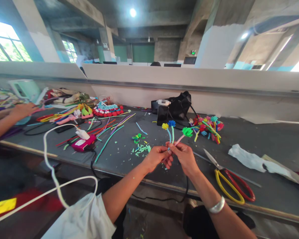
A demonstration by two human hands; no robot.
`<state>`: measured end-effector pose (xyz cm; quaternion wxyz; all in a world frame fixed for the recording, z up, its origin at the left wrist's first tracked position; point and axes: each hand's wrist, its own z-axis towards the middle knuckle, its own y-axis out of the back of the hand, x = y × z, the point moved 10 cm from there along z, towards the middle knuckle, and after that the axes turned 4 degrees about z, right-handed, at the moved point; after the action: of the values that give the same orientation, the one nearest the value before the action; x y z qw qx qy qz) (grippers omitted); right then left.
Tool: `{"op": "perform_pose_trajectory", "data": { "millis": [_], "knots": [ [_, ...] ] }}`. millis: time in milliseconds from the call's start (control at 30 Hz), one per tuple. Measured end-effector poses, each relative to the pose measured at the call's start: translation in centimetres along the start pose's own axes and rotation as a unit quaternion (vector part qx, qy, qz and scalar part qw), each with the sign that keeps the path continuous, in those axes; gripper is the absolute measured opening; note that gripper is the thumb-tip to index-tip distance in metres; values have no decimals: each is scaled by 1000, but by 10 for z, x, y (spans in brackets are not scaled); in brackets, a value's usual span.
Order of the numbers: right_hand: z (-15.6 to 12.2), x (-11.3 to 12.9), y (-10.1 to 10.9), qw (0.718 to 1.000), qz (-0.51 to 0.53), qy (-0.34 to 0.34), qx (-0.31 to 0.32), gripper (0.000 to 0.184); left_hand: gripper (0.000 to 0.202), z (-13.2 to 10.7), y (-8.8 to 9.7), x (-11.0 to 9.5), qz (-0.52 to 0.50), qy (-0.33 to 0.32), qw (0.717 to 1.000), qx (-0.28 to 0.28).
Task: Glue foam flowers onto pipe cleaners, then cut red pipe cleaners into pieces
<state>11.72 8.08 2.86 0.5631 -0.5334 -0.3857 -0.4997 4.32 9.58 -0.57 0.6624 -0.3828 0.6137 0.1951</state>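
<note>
My left hand (158, 157) and my right hand (184, 156) meet above the dark table (276, 189), both closed round the stems of a small bunch of pipe-cleaner flowers (173, 132). The bunch has a yellow head, a blue head and a green head on thin stems that stick up from my fingers. A silver bangle (217, 205) sits on my right wrist.
Scissors with yellow and red handles (229, 184) lie right of my hands. A pile of finished flowers (209, 127) and a black bag (176, 106) sit behind. Green scraps (141, 147), loose pipe cleaners (107, 131), a pink glue gun (83, 142) and another person's arm (7, 118) are at left.
</note>
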Motion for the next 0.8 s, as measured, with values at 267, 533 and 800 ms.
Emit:
{"op": "perform_pose_trajectory", "data": {
  "millis": [267,533,800],
  "knots": [
    [3,6,26,995,-19,33,-96,37,40,-5,-11,1,-38,31,997,52],
    [3,11,32,993,-19,43,-108,37,27,-6,-12,5,-44,58,995,71],
    [4,7,36,992,-9,41,-121,39,26,-6,-16,3,-54,61,993,82]
  ]
}}
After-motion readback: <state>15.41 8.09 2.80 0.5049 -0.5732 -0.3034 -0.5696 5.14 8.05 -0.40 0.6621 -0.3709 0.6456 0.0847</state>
